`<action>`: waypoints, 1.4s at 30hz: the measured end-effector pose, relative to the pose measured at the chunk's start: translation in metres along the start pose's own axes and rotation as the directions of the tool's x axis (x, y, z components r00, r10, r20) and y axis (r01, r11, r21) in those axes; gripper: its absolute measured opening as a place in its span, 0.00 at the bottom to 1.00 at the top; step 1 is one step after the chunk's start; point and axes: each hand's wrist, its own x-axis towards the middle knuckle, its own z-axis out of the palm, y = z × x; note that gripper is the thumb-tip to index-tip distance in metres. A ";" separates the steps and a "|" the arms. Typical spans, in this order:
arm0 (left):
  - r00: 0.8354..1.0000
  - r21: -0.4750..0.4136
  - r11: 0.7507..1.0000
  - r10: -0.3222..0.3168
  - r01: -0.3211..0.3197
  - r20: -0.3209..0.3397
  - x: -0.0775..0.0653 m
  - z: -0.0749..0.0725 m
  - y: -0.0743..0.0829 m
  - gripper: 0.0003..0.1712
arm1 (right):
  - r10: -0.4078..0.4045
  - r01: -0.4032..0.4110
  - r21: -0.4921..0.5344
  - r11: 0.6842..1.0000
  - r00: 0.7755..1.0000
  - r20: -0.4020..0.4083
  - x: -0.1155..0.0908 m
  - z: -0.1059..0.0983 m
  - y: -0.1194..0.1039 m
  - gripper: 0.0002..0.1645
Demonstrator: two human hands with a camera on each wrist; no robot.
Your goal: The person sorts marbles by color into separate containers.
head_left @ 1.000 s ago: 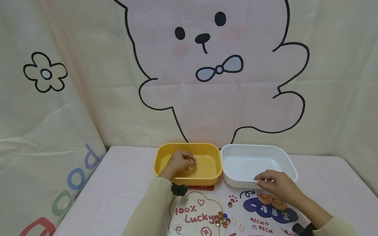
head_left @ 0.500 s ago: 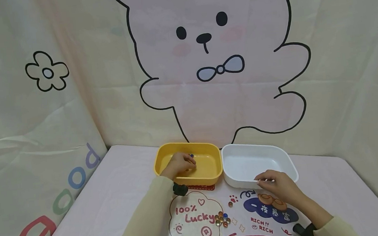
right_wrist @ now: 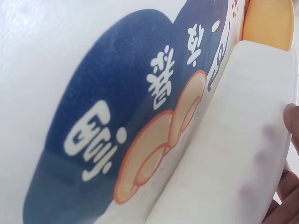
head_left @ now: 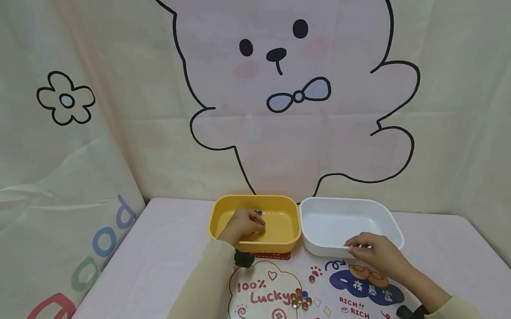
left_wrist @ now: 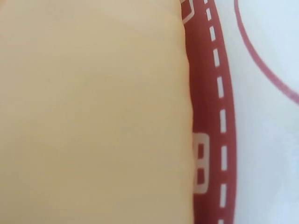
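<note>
My left hand point(head_left: 244, 222) is inside the yellow bin point(head_left: 285, 239), fingers bent down toward its floor. Whether anything lies between those fingers is hidden. Just past the knuckles, a dark blue marble point(head_left: 259, 212) shows on the bin's floor. At the white bin point(head_left: 336, 247), my right hand point(head_left: 377, 250) pinches the front rim. In the right wrist view the thumb point(right_wrist: 292, 120) rests on the outside of the wall, and the other fingertips show as dark smudges through it. A cluster of amber and blue glass marbles point(head_left: 300, 298) lies on the table.
A single brown marble point(head_left: 311, 278) sits apart from the cluster, nearer the bins. Both bins stand side by side at the back of the printed tabletop point(head_left: 174, 222), close to a curtain with a bear drawing point(head_left: 281, 142). A pale yellow surface point(left_wrist: 93, 116) fills much of the left wrist view.
The dark blue marble has come into sight past my left hand in the yellow bin. That hand has shifted slightly; my right hand keeps its hold on the rim.
</note>
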 end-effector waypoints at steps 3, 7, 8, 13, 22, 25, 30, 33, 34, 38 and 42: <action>1.000 -0.001 1.000 -0.007 0.007 -0.006 -0.001 0.000 0.000 0.04 | 0.002 -0.002 -0.003 1.000 1.000 0.000 0.000 0.001 0.000 0.07; 1.000 -0.007 1.000 -0.001 0.001 -0.022 -0.001 0.001 -0.001 0.09 | 0.007 -0.007 -0.004 1.000 1.000 0.002 -0.001 0.002 0.001 0.07; 0.999 -0.004 1.000 0.007 -0.007 -0.034 -0.001 0.001 -0.001 0.11 | 0.010 -0.010 -0.002 1.000 1.000 0.002 -0.001 0.002 0.001 0.07; 0.994 -0.030 0.999 0.036 -0.039 -0.102 -0.003 -0.002 0.002 0.18 | 0.010 -0.010 0.000 1.000 1.000 0.001 -0.002 0.002 0.001 0.07; 0.983 -0.009 0.995 0.097 -0.099 -0.158 -0.018 -0.011 0.023 0.18 | -0.007 0.007 0.000 1.000 1.000 -0.014 -0.004 0.000 -0.001 0.07; 0.978 0.030 0.991 0.135 -0.132 -0.159 -0.023 -0.013 0.028 0.17 | -0.020 0.021 0.002 1.000 1.000 -0.016 -0.004 -0.001 -0.001 0.07; 0.970 0.063 0.986 0.161 -0.152 -0.179 -0.031 -0.014 0.032 0.15 | -0.022 0.022 0.006 1.000 1.000 -0.007 -0.005 -0.002 0.000 0.08; 0.964 0.077 0.983 0.179 -0.167 -0.196 -0.037 -0.015 0.033 0.15 | -0.018 0.018 0.011 1.000 1.000 0.002 -0.004 -0.001 0.001 0.07; 0.961 0.083 0.981 0.189 -0.176 -0.200 -0.040 -0.015 0.034 0.15 | -0.017 0.017 0.015 1.000 1.000 0.002 -0.004 -0.001 0.001 0.07; 0.948 0.101 0.968 0.245 -0.228 -0.203 -0.051 -0.016 0.035 0.14 | -0.015 0.015 0.027 1.000 1.000 0.000 -0.002 -0.001 0.003 0.07; 0.935 0.106 0.950 0.307 -0.292 -0.178 -0.064 -0.013 0.035 0.15 | -0.015 0.015 0.017 1.000 1.000 -0.009 -0.001 0.000 0.004 0.07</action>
